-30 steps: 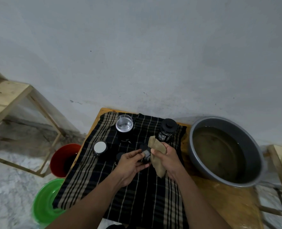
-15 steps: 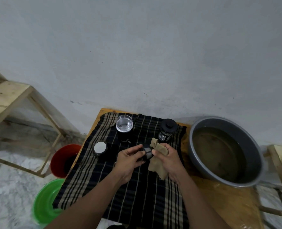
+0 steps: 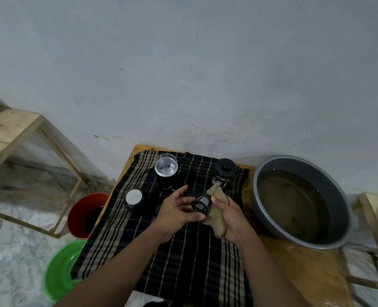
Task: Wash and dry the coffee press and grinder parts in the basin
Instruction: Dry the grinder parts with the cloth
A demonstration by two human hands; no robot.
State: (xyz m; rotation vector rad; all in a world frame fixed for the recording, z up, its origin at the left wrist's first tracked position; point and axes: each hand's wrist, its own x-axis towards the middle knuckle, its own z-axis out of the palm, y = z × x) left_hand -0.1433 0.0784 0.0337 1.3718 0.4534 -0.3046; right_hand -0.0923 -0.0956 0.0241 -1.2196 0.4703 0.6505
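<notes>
drying the filter (image 3: pixel 202 203): left hand (image 3: pixel 177 214) pinches its rim, right hand (image 3: pixel 231 219) grips the cloth (image 3: pixel 216 194), thumb at the mesh edge; filter sits between both hands. rotate it stepwise, press lightly on the mesh, wipe both faces. basin (image 3: pixel 256 189) lies beyond the right hand.

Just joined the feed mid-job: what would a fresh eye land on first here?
The two hands meet at the centre over the dark striped cloth: the left hand holds a small black mesh filter, and the right hand holds a tan cloth beside it. Next comes the big grey basin of murky water at the table's right. On the floor at the left, a red bucket and a green bowl stand out.
</notes>
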